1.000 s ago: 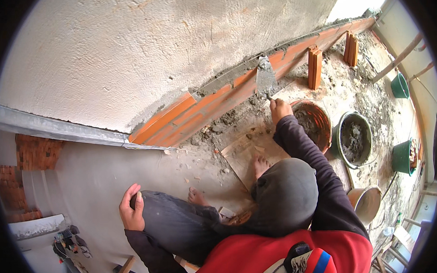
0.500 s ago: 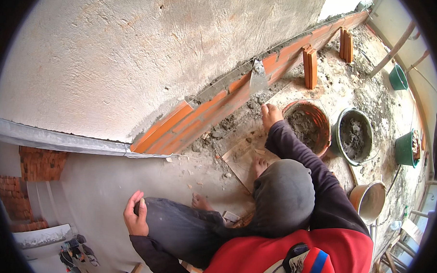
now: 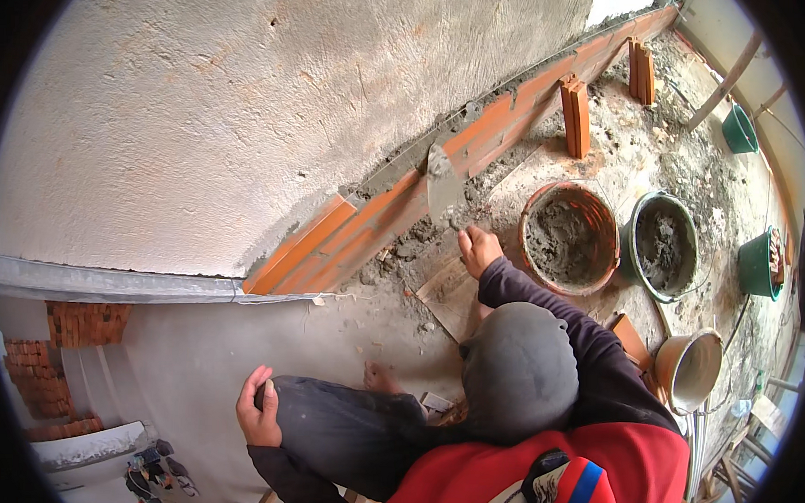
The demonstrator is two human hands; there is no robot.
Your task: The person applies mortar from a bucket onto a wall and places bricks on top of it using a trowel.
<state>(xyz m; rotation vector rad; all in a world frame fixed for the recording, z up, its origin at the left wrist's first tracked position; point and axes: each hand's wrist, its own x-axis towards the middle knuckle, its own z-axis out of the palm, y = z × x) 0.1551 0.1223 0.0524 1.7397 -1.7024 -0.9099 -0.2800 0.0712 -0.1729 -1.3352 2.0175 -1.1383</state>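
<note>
A mortar-smeared trowel is in my right hand, its fingers closed round the handle. The trowel's blade stands against the low wall of orange bricks, with its tip near the mortar on the wall's top. At the left, my left hand rests on my bent knee with its fingers loosely apart and no tool in it. Just left of the trowel, an orange brick forms the near end of the top course. Grey mortar lies along the top behind the bricks.
Right of my hand stand an orange bucket and a dark bucket, both holding mortar. Upright bricks lean by the wall. A pale bucket stands at the right. Fallen mortar lies along the wall's foot.
My right hand and the trowel have moved left along the brick wall and a little nearer. My left hand stays on the knee. The whole view has shifted slightly.
</note>
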